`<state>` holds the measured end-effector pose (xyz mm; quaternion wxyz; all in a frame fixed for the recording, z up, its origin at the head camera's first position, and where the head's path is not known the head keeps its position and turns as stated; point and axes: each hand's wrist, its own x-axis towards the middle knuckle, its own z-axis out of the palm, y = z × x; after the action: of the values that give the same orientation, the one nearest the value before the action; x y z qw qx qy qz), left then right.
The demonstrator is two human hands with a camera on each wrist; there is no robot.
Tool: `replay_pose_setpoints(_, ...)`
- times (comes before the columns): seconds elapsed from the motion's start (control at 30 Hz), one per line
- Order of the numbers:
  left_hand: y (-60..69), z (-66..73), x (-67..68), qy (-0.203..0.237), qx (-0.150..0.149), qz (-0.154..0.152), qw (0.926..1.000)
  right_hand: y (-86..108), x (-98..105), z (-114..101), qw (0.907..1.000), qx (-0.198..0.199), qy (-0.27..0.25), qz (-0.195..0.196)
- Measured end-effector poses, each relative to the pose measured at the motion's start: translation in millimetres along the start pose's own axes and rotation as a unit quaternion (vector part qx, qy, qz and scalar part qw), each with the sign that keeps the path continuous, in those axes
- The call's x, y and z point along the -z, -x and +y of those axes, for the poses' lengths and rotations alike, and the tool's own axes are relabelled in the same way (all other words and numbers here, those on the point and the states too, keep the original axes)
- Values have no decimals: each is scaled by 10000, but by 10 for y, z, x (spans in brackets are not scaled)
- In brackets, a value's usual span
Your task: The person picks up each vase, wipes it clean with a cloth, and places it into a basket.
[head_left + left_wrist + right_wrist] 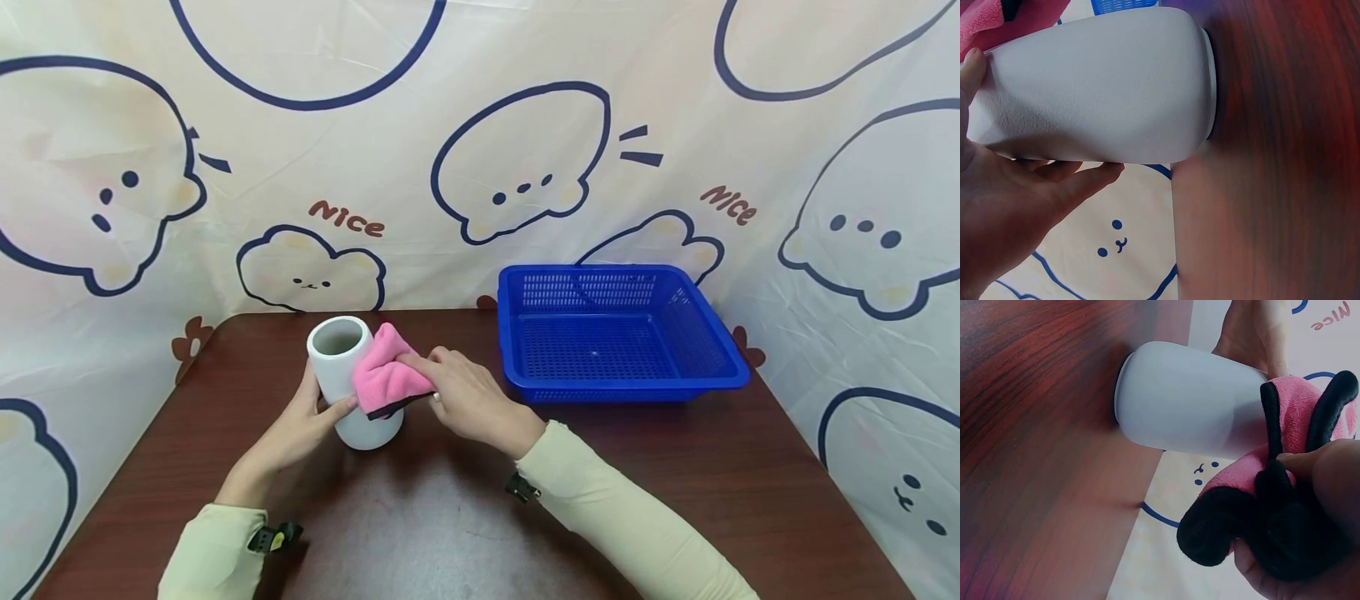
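A white ceramic-looking vase [369,428] with a round open mouth stands upright on the table. My left hand [294,427] grips its left side, thumb across the front; in the left wrist view, the fingers of that hand [1016,209] wrap the far side of the vase [1104,87]. A pink cloth [390,377] with black edging lies against the vase's right side, held by my right hand [476,398]. Bunched folds of the cloth [1297,409] show in the right wrist view, where the thumb of my right hand [1338,478] pinches them.
To the right, near the back edge of the dark wooden table [420,525], sits a blue plastic basket [637,385] with slotted sides. Behind the table hangs a pale curtain [420,275] with cartoon drawings. Both wrists carry dark straps.
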<state>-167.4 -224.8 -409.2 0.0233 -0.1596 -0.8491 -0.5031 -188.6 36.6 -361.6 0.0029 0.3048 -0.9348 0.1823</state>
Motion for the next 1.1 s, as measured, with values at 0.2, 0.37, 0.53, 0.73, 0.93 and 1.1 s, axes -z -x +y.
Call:
replay_pose_setpoints(0.2,-3,9,2,10,37,-22,10000,1,-13,3,10000,-28,-23,-24)
replay_pose_setpoints(0.37,-9,20,8,-12,59,-42,10000,2,-22,9,10000,-27,-25,-45)
replay_pose_setpoints(0.53,-11,27,13,-53,52,-39,10000,1,-46,18,10000,27,-9,2)
replay_pose_setpoints(0.73,-10,25,7,5,54,-44,10000,5,-76,33,10000,55,50,-1)
replay_pose_setpoints(0.93,-14,18,1,-47,32,-2,10000,8,-106,45,9999,76,114,-27)
replay_pose_setpoints(1.1,-10,15,1,-31,42,-23,10000,11,-124,45,9999,69,93,-33)
